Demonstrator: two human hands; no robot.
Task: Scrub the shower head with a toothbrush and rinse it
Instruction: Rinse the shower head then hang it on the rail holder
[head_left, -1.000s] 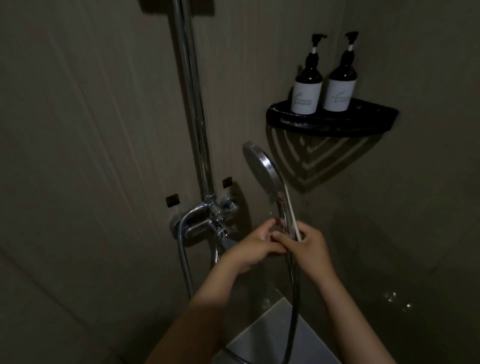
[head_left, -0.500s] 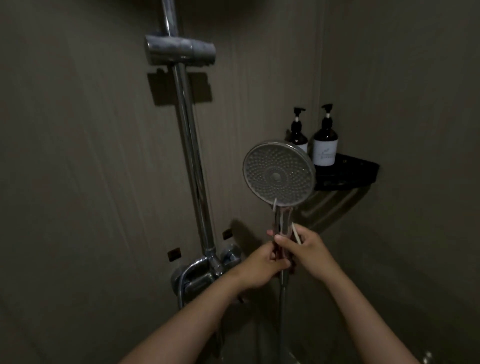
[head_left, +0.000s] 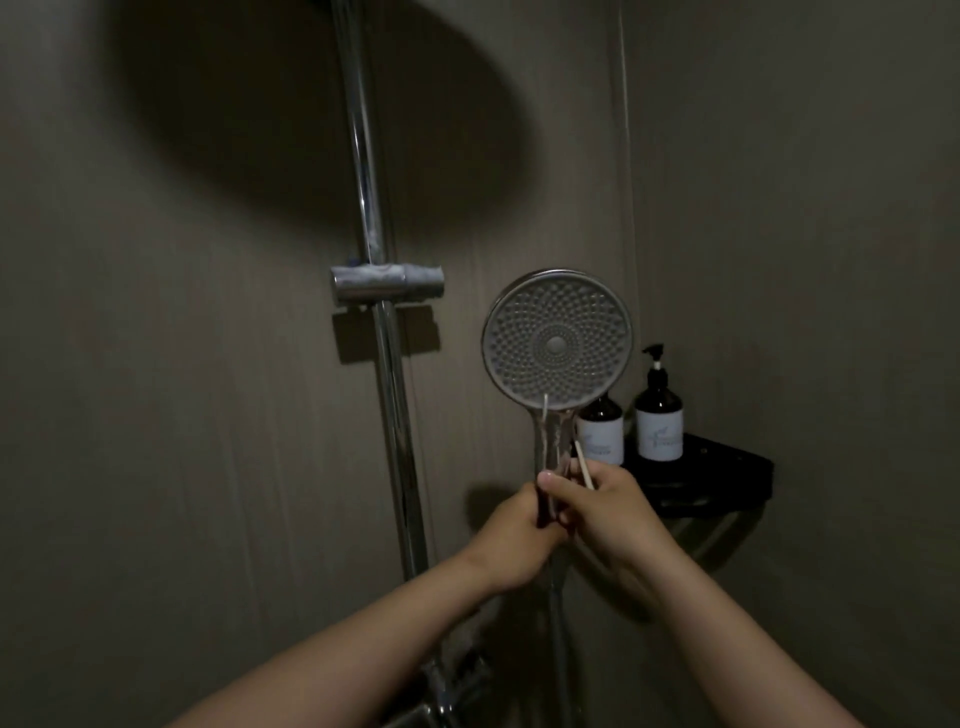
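Note:
The round chrome shower head (head_left: 557, 340) stands upright with its nozzle face turned toward me, to the right of the slide bar. My left hand (head_left: 511, 540) grips the lower end of its handle. My right hand (head_left: 605, 512) also wraps the handle from the right and holds a pale toothbrush (head_left: 583, 464), whose thin shaft sticks up beside the handle. The brush's bristles are not visible. The hose (head_left: 558, 639) hangs down below the hands.
A chrome slide bar (head_left: 382, 364) with an empty holder bracket (head_left: 387, 283) runs up the wall at left. A black corner shelf (head_left: 727, 475) at right carries two pump bottles (head_left: 658, 418). The mixer valve (head_left: 452, 686) sits low, between my forearms.
The shower head has been turned from edge-on to facing me and lifted higher. My view has tilted up, so the holder bracket and shelf sit lower in the picture. Both hands stay on the handle.

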